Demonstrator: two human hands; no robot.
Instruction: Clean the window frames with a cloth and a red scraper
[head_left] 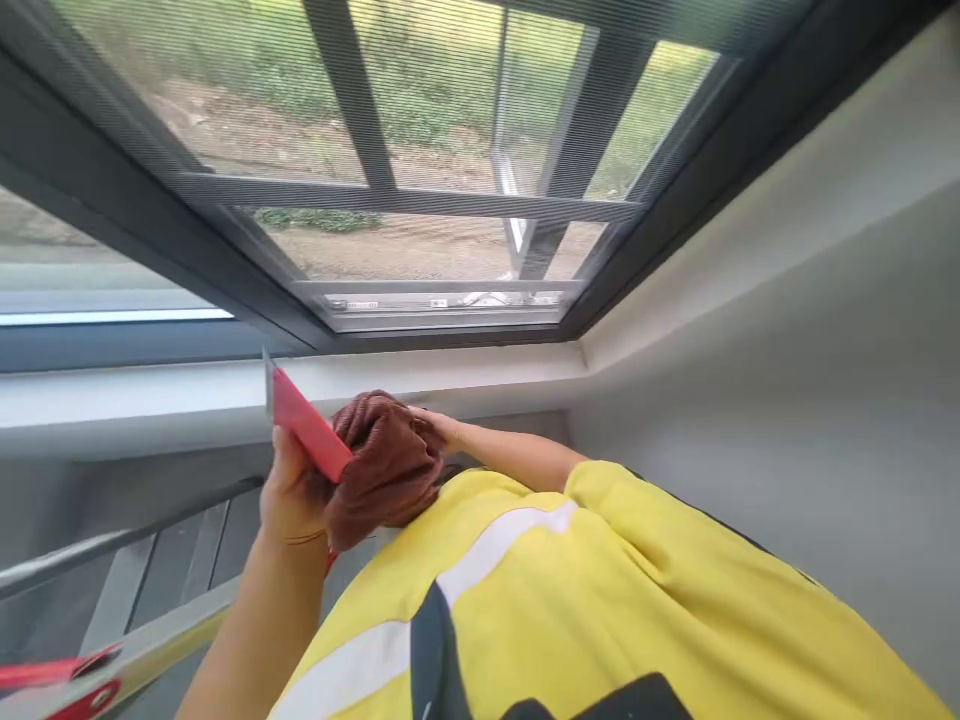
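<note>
My left hand (291, 495) is closed around the red handle of a scraper (311, 425), whose thin flat blade points up toward the window sill. A bunched brown cloth (386, 465) hangs between my hands and covers part of my left fingers. At the far side of the cloth is my right hand (437, 428), its fingers closed on the cloth and partly hidden by it. Both hands are in front of my yellow shirt, just below the white sill (465, 368).
A dark-framed window (450, 342) with a mesh screen (442, 245) stands ahead, with ground and greenery outside. A stepladder (161, 625) with red fittings is at lower left. The grey-white wall (787, 370) closes in on the right.
</note>
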